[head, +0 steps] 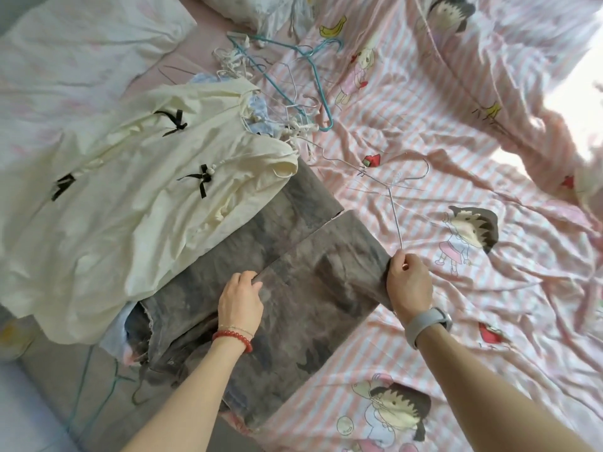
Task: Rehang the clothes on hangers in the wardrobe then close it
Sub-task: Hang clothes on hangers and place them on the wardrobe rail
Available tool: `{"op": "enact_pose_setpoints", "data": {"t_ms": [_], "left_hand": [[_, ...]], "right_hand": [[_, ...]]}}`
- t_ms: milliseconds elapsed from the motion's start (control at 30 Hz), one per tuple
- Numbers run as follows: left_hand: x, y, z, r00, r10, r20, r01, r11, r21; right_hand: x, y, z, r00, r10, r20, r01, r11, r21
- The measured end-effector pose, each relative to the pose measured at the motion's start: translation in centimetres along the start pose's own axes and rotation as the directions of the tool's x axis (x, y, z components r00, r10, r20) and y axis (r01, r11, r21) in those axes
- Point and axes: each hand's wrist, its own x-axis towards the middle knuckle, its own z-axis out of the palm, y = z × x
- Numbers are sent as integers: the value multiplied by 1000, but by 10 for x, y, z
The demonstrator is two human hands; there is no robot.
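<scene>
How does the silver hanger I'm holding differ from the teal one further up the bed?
The silver wire hanger is pinched at one end by the right hand, beside the grey trousers; the teal hanger lies untouched in the tangled hanger pile. The silver one lies apart; the teal one overlaps others. Both rest on the striped sheet.

Grey trousers [287, 256] lay folded across the pink striped sheet [424, 132]. Left hand [240, 296] gripped the fold's edge mid-cloth. Right hand [408, 282] pinched the trousers' side edge together with a white wire hanger [390, 187]. Cream dress [137, 190] with black bows overlapped the trousers. Tangled hangers [293, 93] lay beyond.
</scene>
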Motion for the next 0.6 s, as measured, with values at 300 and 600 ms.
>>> {"op": "enact_pose_setpoints", "data": {"t_ms": [300, 600], "left_hand": [[-141, 44, 8, 984, 167, 56, -166, 986, -31], [-223, 38, -25, 994, -70, -78, 47, 964, -262]], "right_hand": [[-81, 121, -109, 990, 126, -68, -122, 991, 52], [-110, 69, -159, 917, -388, -95, 399, 905, 147]]}}
